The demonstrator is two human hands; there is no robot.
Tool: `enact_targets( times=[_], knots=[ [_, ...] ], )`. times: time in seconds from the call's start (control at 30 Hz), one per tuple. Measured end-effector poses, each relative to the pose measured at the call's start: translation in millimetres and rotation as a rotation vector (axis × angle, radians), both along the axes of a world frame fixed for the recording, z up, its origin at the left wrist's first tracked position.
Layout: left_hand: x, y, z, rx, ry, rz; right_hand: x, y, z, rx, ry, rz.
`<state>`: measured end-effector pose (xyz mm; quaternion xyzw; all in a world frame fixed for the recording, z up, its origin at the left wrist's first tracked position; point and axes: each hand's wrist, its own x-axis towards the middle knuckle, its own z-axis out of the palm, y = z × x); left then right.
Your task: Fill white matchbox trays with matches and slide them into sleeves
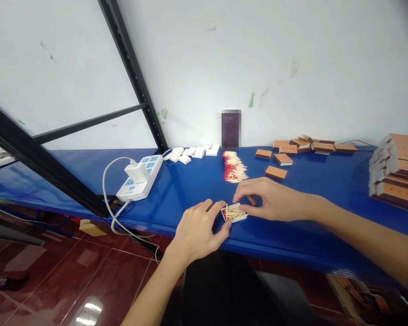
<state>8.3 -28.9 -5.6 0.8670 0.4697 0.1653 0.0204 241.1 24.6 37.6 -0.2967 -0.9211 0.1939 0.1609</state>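
Note:
A small white matchbox tray (238,219) lies near the front edge of the blue table, filled with red-tipped matches (234,213). One match stands up at its left end, apart from the flat ones. Around that left end, the thumb and forefinger of my left hand (202,228) are closed on the tray. My right hand (267,197) has its thumb and fingertips at the tray's right end and far side, bent around it; their exact contact is partly hidden. Behind the tray is a loose pile of matches (234,167), red heads to the left.
White trays (199,152) lie along the wall, left of a dark pixelated item (231,129). Orange-brown matchbox sleeves (276,172) are scattered at the back right, with a big stack (401,172) at far right. A power strip (143,176) with cables sits by the black shelf post (136,72).

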Motion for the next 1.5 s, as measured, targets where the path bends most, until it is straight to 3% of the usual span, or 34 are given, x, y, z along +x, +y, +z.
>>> enact_targets(
  times=[0.23, 0.5, 0.77, 1.07, 1.2, 1.5],
  knots=[
    [-2.7, -2.1, -0.6, 0.023, -0.042, -0.029, 5.1, -1.9, 2.7, -0.103, -0.115, -0.024],
    [-4.2, 1.4, -3.7, 0.035, -0.107, -0.192, 0.2, -1.6, -1.6, -0.11, 0.024, 0.077],
    [-4.1, 1.4, 0.5, 0.018, -0.093, -0.195, -1.5, 0.2, -7.6, -0.127, 0.047, 0.084],
    [-3.6, 0.8, 2.2, 0.003, -0.077, -0.188, 6.2, 5.2, -0.4, -0.124, 0.026, 0.074],
    [-3.7, 0.7, 2.6, 0.003, -0.067, -0.189, 7.4, 6.2, -1.9, -0.221, 0.011, 0.117],
    [-3.9, 0.8, 2.6, -0.01, -0.066, -0.192, 2.9, 7.2, -4.0, -0.354, 0.08, 0.037]
  ],
)
